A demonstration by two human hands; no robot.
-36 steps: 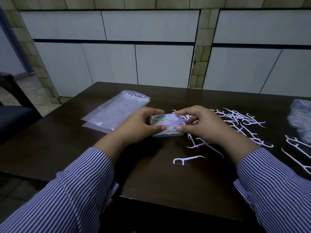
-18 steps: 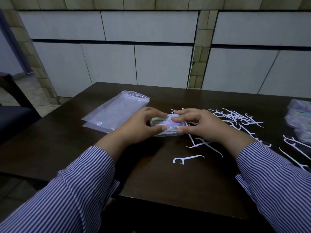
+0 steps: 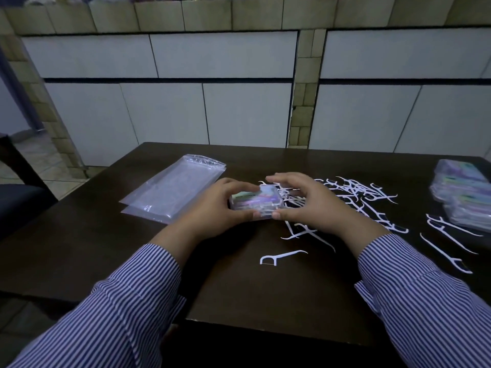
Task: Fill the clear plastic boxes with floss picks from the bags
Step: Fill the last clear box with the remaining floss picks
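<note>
Far left on the dark wooden counter [image 3: 79, 248]: flat clear plastic bags [image 3: 172, 192], slack and apparently emptied. Just right of them, left hand [image 3: 212, 211] curled round the near-left end of a small clear plastic box with a colourful label [image 3: 255, 203], thumb along its front edge. Box lid looks down, white picks visible inside; likely the closing or squaring-up step for this box. Right hand [image 3: 305, 200] arched over the box's right end, thumb at the near corner, fingers spread and lifted off the lid, gripping nothing. Compared with half a second back: right fingers risen from the lid, view tipped upward. Further right, loose white floss picks [image 3: 353, 197] scattered, one alone [image 3: 279, 257] near the front edge. Far right, stacked filled boxes [image 3: 465, 195]. Next, probably: set this box on the stack.
</note>
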